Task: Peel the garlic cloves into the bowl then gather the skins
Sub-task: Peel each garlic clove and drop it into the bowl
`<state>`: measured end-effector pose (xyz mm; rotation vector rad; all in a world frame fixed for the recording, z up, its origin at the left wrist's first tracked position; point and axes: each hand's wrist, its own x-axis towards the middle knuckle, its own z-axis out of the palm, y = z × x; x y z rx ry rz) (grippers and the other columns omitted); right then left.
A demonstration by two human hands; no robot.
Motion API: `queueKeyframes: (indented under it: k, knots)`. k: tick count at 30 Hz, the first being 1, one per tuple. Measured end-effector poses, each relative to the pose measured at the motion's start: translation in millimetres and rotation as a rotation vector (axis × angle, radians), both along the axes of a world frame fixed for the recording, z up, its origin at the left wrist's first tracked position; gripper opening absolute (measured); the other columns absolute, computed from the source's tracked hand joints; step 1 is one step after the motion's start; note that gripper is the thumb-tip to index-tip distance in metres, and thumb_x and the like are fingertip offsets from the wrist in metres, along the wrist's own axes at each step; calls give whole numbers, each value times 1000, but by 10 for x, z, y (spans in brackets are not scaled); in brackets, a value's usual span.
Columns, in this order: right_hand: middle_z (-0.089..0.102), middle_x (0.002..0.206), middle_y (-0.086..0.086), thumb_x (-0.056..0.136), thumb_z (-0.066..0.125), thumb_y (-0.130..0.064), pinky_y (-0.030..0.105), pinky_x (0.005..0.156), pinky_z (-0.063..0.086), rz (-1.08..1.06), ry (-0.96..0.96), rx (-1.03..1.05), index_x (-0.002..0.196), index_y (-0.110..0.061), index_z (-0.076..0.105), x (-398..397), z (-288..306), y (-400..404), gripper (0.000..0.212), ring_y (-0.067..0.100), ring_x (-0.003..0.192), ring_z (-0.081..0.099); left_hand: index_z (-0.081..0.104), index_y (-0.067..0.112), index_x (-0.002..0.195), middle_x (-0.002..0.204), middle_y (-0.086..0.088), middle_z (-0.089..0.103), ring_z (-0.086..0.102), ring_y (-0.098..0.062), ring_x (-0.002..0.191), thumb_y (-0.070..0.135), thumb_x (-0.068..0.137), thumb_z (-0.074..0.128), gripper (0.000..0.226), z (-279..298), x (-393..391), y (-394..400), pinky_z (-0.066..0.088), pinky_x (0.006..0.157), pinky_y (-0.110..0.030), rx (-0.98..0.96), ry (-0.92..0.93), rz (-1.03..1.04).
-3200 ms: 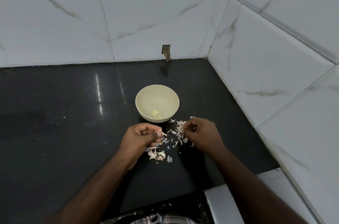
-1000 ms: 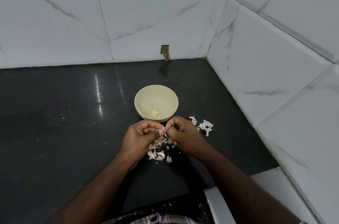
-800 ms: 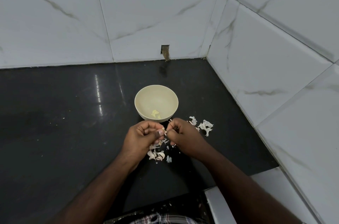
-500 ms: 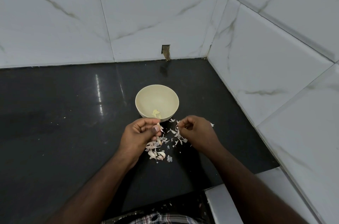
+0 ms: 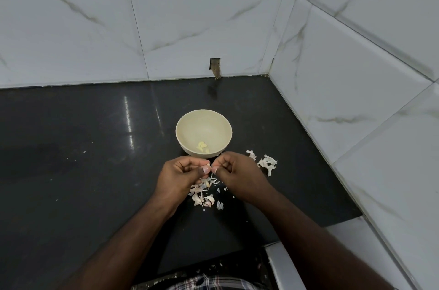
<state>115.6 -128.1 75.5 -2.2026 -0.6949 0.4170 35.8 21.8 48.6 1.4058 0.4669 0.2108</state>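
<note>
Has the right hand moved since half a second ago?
Yes. The right hand has come left, its fingertips now meeting the left hand just below the bowl.

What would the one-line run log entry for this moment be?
stage: peeling | left hand: pinches garlic clove | right hand: pinches same clove | bowl: peeled cloves inside | skins: scattered on counter

Bare forearms, plaid garment (image 5: 204, 281)

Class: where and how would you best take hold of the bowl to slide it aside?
Grip the bowl by its rim at the far or left side, coming from above. It stands upright and open, and both hands are busy at its near edge, so the near side is blocked.
</note>
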Motion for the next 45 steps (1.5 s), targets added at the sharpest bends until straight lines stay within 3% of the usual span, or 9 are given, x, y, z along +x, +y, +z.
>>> queueKeyframes:
  k: [4,9,14,18,21,26,36,40,45]
  knots:
    - [59,73,-10,95,57,-16,29,67,45,-3,56,-35,82,-27,60,-24,-53,14,17,5,68,53,76,8,91,72,-9,73,66,-10,65,-1,84,73,12,-13,-9,0,54,60,-21,31,-5,-17]
    - [61,70,-2,99,51,-11,34,65,48,-135,332,91,83,-21,59,1,-125,-55,20,9,61,57,74,5,93,71,-8,71,64,-8,61,-5,87,69,13,-5,-3,25,53,58,-19,-28,-33,0]
    - [72,73,-6,85,71,-10,26,68,53,-179,138,6,80,-24,70,142,-98,-209,15,4,64,65,71,4,98,85,-11,75,70,-16,75,-2,91,66,11,-10,-5,20,54,63,-22,-130,-29,-9]
    - [75,82,-15,88,66,-12,22,74,54,-208,3,21,87,-28,77,167,-60,-230,20,0,76,69,70,2,103,89,-13,75,70,-17,77,-1,91,66,14,-9,2,3,56,67,-24,-139,-30,-28]
    - [73,78,-16,91,70,-29,17,68,48,-164,17,80,107,-25,75,119,-28,-188,17,-5,70,66,72,5,103,86,-12,74,69,-16,78,0,90,67,15,-4,5,-11,56,69,-24,-140,-34,-33]
    - [66,66,-28,87,77,-22,8,62,41,-50,77,190,99,-20,77,33,-34,-88,12,-9,62,59,66,4,98,74,-11,70,68,-17,70,-5,88,68,14,6,3,-25,55,65,-25,-148,-32,-40]
    - [69,68,-4,89,67,4,17,58,48,-3,322,405,83,-13,72,14,-84,8,19,4,60,62,48,6,82,60,-8,63,62,-17,58,-9,91,61,22,76,-34,-52,51,55,-23,-159,-33,-114]
    - [71,74,10,84,70,-6,23,59,48,14,430,494,81,-15,73,15,-96,-5,9,14,62,61,42,10,80,63,-8,64,62,-17,59,-13,92,56,29,87,-49,-22,50,53,-22,-249,-7,-161]
    - [71,74,9,82,67,-10,26,59,45,69,500,545,82,-12,71,17,-92,-33,4,15,61,59,40,15,78,69,-10,63,62,-15,59,-13,92,54,34,96,-57,-3,51,52,-20,-354,51,-219]
